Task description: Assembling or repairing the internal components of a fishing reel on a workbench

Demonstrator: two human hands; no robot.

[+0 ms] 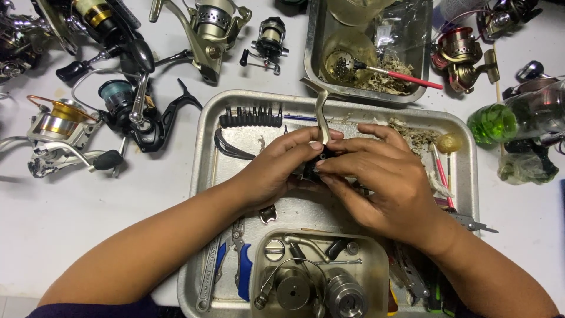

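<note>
My left hand (276,171) and my right hand (376,182) meet over the middle of a metal tray (203,153), both closed around a small dark fishing reel body (312,168). Its pale metal handle arm (321,109) sticks up and away from my fingers. Most of the reel body is hidden between my fingers. A black rack of screwdriver bits (250,116) lies at the tray's far left, just beyond my left hand.
A small container (379,259) of reel parts sits at the tray's near edge, blue-handled pliers (241,265) beside it. A second tray (312,53) behind holds a red-handled brush (406,76). Several reels (59,126) lie left; a green bottle (506,121) lies right.
</note>
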